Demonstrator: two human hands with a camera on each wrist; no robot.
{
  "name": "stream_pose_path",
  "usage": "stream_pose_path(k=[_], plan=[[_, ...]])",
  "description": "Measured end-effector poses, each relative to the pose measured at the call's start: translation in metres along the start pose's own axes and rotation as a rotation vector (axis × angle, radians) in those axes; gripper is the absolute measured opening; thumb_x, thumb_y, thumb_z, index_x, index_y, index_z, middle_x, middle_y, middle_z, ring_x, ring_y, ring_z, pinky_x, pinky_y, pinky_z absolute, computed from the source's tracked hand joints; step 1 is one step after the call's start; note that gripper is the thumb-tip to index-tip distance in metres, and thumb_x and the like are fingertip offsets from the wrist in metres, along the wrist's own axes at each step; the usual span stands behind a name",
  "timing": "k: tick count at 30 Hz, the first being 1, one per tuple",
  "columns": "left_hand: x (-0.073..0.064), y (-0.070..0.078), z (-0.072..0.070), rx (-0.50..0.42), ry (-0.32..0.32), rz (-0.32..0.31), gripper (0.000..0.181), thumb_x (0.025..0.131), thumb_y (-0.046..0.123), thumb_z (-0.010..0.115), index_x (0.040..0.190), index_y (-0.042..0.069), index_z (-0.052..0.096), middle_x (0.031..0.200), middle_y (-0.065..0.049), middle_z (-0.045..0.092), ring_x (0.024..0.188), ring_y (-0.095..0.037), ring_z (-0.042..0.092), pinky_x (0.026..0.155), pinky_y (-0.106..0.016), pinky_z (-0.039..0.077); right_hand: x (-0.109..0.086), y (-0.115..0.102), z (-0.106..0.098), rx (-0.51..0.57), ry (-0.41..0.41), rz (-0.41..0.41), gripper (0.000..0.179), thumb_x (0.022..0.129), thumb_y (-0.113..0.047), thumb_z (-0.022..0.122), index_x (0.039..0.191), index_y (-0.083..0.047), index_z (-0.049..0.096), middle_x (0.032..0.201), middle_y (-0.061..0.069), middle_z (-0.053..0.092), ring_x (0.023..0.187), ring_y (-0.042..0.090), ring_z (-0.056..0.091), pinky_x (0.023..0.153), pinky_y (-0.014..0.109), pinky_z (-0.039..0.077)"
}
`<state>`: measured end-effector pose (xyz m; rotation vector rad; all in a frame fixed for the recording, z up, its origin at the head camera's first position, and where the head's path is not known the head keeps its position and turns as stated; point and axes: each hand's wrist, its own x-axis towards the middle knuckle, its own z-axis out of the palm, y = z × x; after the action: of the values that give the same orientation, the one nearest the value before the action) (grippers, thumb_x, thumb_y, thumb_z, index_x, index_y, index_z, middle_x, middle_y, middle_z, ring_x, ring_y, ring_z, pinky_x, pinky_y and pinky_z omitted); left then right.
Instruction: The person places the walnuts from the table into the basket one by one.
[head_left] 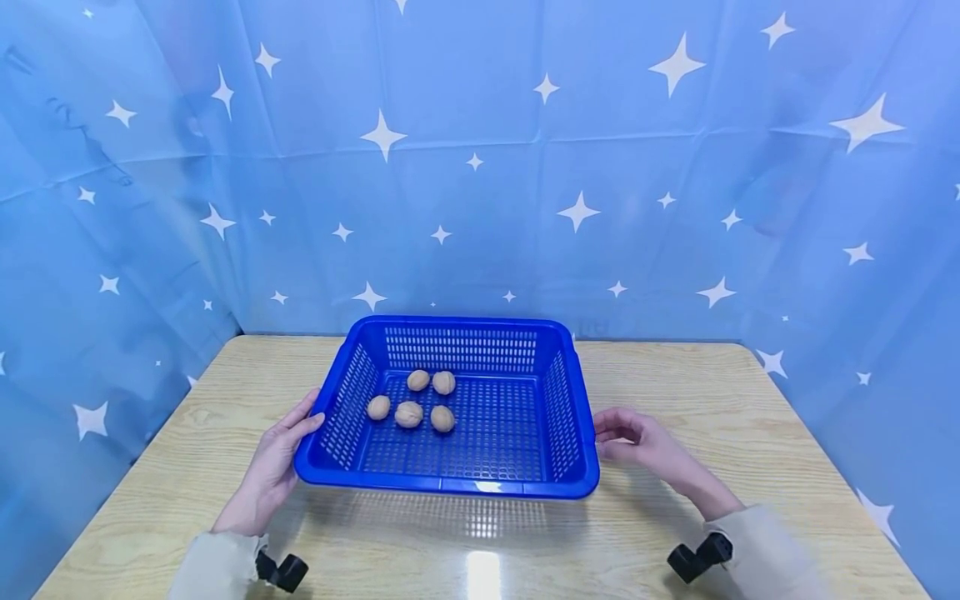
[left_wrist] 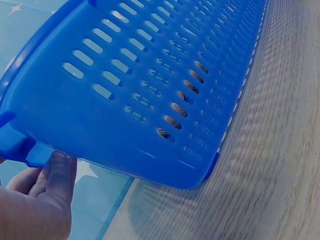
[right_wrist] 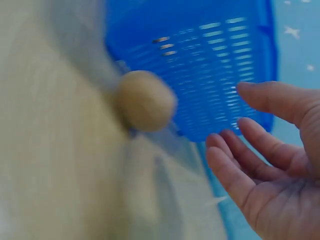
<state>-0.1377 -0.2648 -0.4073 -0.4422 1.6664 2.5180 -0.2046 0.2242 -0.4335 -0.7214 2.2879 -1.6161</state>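
Note:
A blue plastic basket [head_left: 375, 480] with slotted walls holds several walnuts [head_left: 408, 415] in its left half. My left hand [head_left: 270, 467] grips the basket's left rim, thumb on top and fingers underneath, as the left wrist view also shows. Beside the right wall is my right hand [head_left: 648, 446], its fingers loosely bent and holding nothing. In the right wrist view, thumb and fingers [right_wrist: 227, 177] are spread apart near the basket wall [right_wrist: 200, 65]. A blurred walnut [right_wrist: 146, 101] appears outside the basket there; the head view does not show it.
A wood-grain table [head_left: 652, 375] lies beneath, with the basket's slotted shadow [head_left: 427, 521] near its front. Blue cloth with white stars [head_left: 480, 208] hangs behind and at both sides. Black straps with small devices [head_left: 697, 558] sit on both wrists.

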Motion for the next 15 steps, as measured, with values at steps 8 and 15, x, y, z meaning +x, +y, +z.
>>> stream_pose_path(k=[8, 15], plan=[[0.000, 0.001, 0.002, 0.031, 0.015, -0.027, 0.063, 0.093, 0.017, 0.059, 0.147, 0.018, 0.026, 0.104, 0.021, 0.063, 0.098, -0.004, 0.060, 0.083, -0.024, 0.050, -0.001, 0.014, 0.014, -0.002, -0.066, -0.028, 0.033, 0.081, -0.003, 0.071, 0.105, 0.013, 0.055, 0.098, 0.013, 0.061, 0.090, 0.011, 0.061, 0.080, 0.024, 0.051], [0.000, 0.001, 0.002, 0.020, 0.012, -0.020, 0.061, 0.093, 0.016, 0.059, 0.146, 0.019, 0.028, 0.104, 0.022, 0.062, 0.098, -0.003, 0.060, 0.083, -0.023, 0.050, -0.002, 0.017, 0.019, -0.013, -0.122, -0.077, 0.035, 0.080, -0.004, 0.072, 0.108, 0.011, 0.056, 0.101, 0.018, 0.063, 0.094, 0.007, 0.061, 0.082, 0.025, 0.051]])
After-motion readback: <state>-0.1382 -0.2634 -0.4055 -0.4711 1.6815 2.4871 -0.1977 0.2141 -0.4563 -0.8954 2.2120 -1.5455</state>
